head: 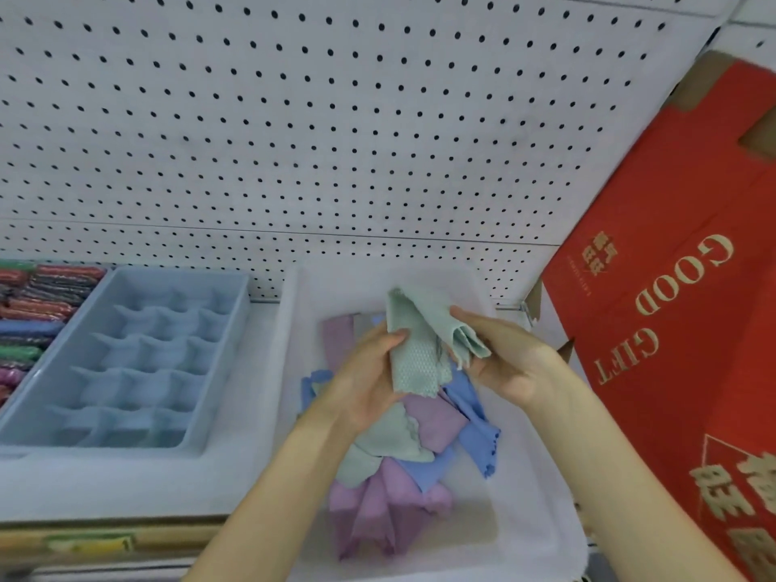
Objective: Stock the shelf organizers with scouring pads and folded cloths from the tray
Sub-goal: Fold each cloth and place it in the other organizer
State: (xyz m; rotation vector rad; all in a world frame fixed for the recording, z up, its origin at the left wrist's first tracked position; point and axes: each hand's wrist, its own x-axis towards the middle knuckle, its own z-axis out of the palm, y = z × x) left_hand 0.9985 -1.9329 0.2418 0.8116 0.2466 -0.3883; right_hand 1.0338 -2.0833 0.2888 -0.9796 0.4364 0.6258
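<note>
Head view: both hands are raised over the tray, close together, and share one cloth.
Left hand (367,384): thumb pressed on the front of the green cloth, fingers curled behind it.
Right hand (504,363): thumb and fingers pinch the folded right edge of the same cloth.
Green cloth (415,350): partly folded, dotted weave facing the camera, held up above the pile.
Pile of cloths (399,489): purple, blue and pale green pieces, loose and overlapping, lying inside the tray below the wrists.
Tray (289,329): translucent white, on the shelf, just right of the organizer.
Organizer (138,363): pale blue, divided into rows of small cells, set beside the tray's left wall.
Wrapped packs (38,304): red, blue, green and pink, stacked at the far left next to the organizer.
Pegboard (294,132): white, dotted with holes, forming the back wall.
Red carton (680,338): gold lettering "GOOD GIFT" upside down, leaning at the right of the tray.
</note>
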